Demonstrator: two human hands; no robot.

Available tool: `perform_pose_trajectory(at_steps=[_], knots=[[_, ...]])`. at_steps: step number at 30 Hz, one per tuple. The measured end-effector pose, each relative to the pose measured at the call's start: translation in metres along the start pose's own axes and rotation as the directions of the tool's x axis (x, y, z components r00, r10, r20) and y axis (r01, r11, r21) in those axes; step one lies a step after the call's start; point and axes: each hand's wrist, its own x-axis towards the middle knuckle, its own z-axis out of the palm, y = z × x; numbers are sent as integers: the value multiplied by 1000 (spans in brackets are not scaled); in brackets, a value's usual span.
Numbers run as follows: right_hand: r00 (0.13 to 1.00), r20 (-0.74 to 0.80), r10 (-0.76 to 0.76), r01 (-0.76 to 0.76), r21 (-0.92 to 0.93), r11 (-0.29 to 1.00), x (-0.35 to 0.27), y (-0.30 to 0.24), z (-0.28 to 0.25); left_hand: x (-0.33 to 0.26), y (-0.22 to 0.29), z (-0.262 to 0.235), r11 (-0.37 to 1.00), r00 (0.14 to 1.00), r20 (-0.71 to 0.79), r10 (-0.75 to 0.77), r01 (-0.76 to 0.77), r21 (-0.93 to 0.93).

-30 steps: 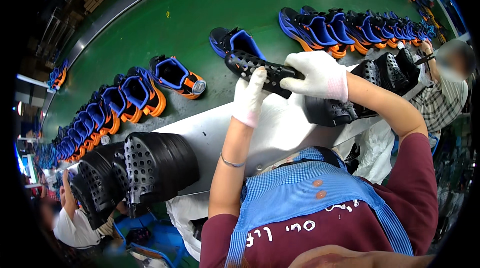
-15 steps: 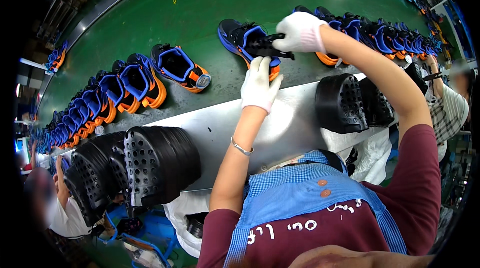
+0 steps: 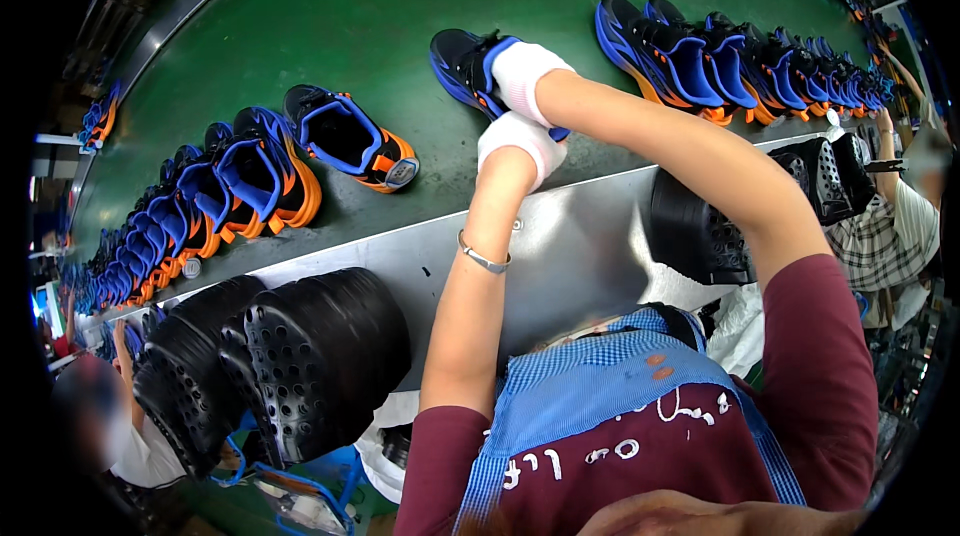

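A black and blue sneaker stands on the green worktop, toe pointing to the far left. My right hand, in a white glove, reaches down into its opening, so its fingers are hidden. At the heel, my white-gloved left hand is closed round the shoe just below my right wrist; its fingertips are mostly covered. The black perforated insert held a moment ago is out of sight. Left of my hands sits another sneaker, blue-lined with an orange heel and a round pale tag.
A row of sneakers runs off to the left, another row to the right. Stacked black perforated foot-shaped inserts stand on the metal ledge, with more inserts at its right. Co-workers are at both sides.
My right hand has moved left and down into the sneaker, and the black insert has gone from view. My left hand has shifted from spread fingers to closed round the heel.
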Motion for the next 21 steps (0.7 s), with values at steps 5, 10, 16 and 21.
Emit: perform_pose_trajectory(at_steps=[5, 10, 16, 21], knots=[[999, -32, -32, 30, -62, 998, 8, 4, 4, -1, 7, -6, 996, 994, 71, -83, 85, -21], [958, 34, -284, 286, -80, 955, -16, 22, -16, -7, 15, -6, 998, 999, -28, -19, 20, 60], [866, -142, -479, 422, -305, 854, -125, 79, -91, -47, -11, -19, 996, 956, -291, -17, 42, 80], [692, -610, -387, 288, -258, 922, -259, 195, -144, -68, -21, -24, 912, 765, -640, -76, 313, 265]])
